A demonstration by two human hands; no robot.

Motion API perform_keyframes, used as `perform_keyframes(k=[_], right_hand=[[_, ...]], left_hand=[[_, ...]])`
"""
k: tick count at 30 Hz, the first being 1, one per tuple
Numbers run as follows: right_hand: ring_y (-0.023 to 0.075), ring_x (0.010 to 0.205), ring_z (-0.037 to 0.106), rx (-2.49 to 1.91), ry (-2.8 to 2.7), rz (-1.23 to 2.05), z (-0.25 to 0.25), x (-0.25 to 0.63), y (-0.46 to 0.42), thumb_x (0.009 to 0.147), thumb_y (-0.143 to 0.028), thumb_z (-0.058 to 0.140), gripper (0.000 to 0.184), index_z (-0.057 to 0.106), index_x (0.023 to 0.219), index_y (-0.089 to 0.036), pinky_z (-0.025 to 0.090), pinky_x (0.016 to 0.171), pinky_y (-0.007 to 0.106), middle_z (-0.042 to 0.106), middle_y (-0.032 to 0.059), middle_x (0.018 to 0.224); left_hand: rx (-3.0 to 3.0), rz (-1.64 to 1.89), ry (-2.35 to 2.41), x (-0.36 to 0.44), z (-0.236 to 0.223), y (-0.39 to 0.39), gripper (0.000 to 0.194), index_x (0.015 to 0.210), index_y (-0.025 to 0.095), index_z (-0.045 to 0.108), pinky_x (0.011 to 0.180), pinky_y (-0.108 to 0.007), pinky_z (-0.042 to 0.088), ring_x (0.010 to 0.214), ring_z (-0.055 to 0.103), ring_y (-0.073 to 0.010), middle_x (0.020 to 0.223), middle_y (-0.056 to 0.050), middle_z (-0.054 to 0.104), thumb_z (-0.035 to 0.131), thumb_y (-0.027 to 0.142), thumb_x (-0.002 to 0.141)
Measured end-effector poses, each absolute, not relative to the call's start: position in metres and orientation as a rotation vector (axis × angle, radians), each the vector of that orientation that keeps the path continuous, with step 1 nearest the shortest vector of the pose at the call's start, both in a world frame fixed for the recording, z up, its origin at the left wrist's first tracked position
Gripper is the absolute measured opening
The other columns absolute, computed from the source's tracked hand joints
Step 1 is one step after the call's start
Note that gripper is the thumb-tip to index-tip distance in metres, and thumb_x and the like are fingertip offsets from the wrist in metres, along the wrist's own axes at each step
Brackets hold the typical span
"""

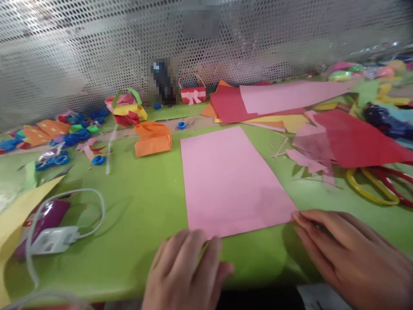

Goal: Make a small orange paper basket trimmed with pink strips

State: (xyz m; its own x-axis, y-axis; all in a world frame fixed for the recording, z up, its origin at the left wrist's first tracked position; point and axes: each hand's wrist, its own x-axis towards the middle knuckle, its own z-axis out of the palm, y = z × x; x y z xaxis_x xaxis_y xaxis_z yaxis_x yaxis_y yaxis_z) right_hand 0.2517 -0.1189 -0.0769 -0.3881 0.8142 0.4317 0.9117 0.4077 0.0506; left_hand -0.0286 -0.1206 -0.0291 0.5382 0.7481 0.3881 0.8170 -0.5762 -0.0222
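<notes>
A sheet of pink paper (232,185) lies flat on the green tabletop in front of me. My right hand (348,249) pinches its near right corner between thumb and fingertips. At the near left edge of the sheet is my left hand (187,271), back up, with the fingers bent a little and the thumb apart. Its fingertips meet or slightly cover the paper's edge; the undersides of those fingers are hidden. Just beyond the sheet's left side stands a folded orange paper piece (153,140).
Red sheets (364,137), pink scraps (306,159) and scissors with yellow handles (371,187) lie right. A red paper basket (193,94) stands by the perforated metal panel (112,43). At left are a white cable and plug (54,240), a purple packet (53,217) and blue caps (98,160).
</notes>
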Motion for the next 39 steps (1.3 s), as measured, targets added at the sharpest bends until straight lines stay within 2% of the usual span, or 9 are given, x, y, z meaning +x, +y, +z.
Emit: perform_keyframes(k=[2,5,11,14,18,23,29,35,39], right_hand=[[0.0233,0.080,0.061,-1.478,-2.320,-0.444,-0.071,0.247,-0.116,0.100,-0.025,0.033,0.042,0.070,0.088,-0.009,0.046,0.070,0.039,0.068,0.0111,0.088],[0.0227,0.082,0.062,-1.454,-2.346,-0.442,-0.065,0.242,-0.114,0.101,-0.021,0.027,0.047,0.070,0.090,-0.008,0.046,0.072,0.038,0.069,0.0097,0.084],[0.0235,0.084,0.063,-1.453,-2.330,-0.376,-0.065,0.242,-0.112,0.100,-0.018,0.032,0.040,0.070,0.093,-0.007,0.051,0.072,0.039,0.070,0.0106,0.088],[0.0236,0.090,0.064,-1.351,-2.381,-0.319,-0.061,0.244,-0.108,0.098,-0.013,0.032,0.038,0.070,0.098,-0.008,0.053,0.076,0.038,0.071,0.0125,0.097],[0.0231,0.084,0.066,-1.163,-2.555,-0.432,-0.046,0.243,-0.098,0.093,-0.002,0.026,0.044,0.067,0.107,-0.006,0.053,0.071,0.038,0.072,0.0141,0.093],[0.0249,0.074,0.066,-1.073,-2.614,-0.528,-0.037,0.240,-0.090,0.086,0.006,0.030,0.042,0.071,0.088,-0.005,0.050,0.067,0.039,0.072,0.0143,0.081],[0.0237,0.070,0.059,-1.256,-2.515,-0.250,-0.049,0.242,-0.086,0.089,-0.006,0.037,0.031,0.064,0.076,-0.015,0.044,0.060,0.037,0.065,0.0099,0.077],[0.0240,0.085,0.055,-1.192,-2.418,-0.091,-0.056,0.235,-0.087,0.093,-0.010,0.041,0.025,0.064,0.089,-0.017,0.044,0.072,0.037,0.064,0.0093,0.088],[0.0199,0.077,0.056,-1.241,-2.350,0.101,-0.060,0.232,-0.084,0.094,-0.010,0.042,0.024,0.063,0.085,-0.017,0.044,0.065,0.032,0.063,0.0071,0.083]], left_hand=[[-2.726,-0.472,-1.205,-0.012,-0.038,-0.106,0.043,0.120,0.017,0.060,0.090,-0.032,0.049,0.109,0.058,-0.0214,0.116,-0.006,0.067,0.042,0.047,0.095],[-2.830,-0.369,-1.021,-0.004,-0.049,-0.094,0.060,0.130,0.012,0.053,0.105,-0.035,0.040,0.130,0.045,-0.0222,0.136,-0.007,0.057,0.037,0.057,0.093],[-2.729,-0.172,-0.967,-0.045,-0.047,-0.105,0.048,0.127,0.010,0.055,0.110,-0.046,0.030,0.133,0.040,-0.0312,0.141,-0.011,0.051,0.042,0.043,0.095],[-2.715,-0.219,-1.026,-0.056,-0.048,-0.111,0.042,0.128,0.011,0.055,0.105,-0.039,0.036,0.128,0.045,-0.0285,0.138,-0.010,0.054,0.044,0.036,0.095],[-2.670,-0.297,-1.238,-0.052,-0.052,-0.112,0.035,0.125,0.017,0.056,0.087,-0.036,0.049,0.104,0.058,-0.0236,0.117,-0.007,0.064,0.043,0.030,0.096],[-2.726,-0.333,-1.293,-0.042,-0.049,-0.104,0.028,0.118,0.016,0.058,0.070,-0.034,0.053,0.086,0.061,-0.0202,0.100,-0.007,0.064,0.041,0.024,0.097],[-2.733,-0.400,-1.264,-0.036,-0.046,-0.097,0.019,0.100,0.014,0.061,0.057,-0.034,0.050,0.071,0.059,-0.0197,0.085,-0.006,0.063,0.043,0.014,0.093],[-2.784,-0.414,-1.226,-0.038,-0.049,-0.090,0.026,0.099,0.013,0.059,0.057,-0.033,0.050,0.071,0.058,-0.0197,0.084,-0.006,0.063,0.042,0.000,0.085],[-2.850,-0.469,-1.369,-0.039,-0.048,-0.083,0.022,0.092,0.016,0.060,0.057,-0.030,0.050,0.069,0.060,-0.0173,0.081,-0.003,0.064,0.042,0.004,0.090]])
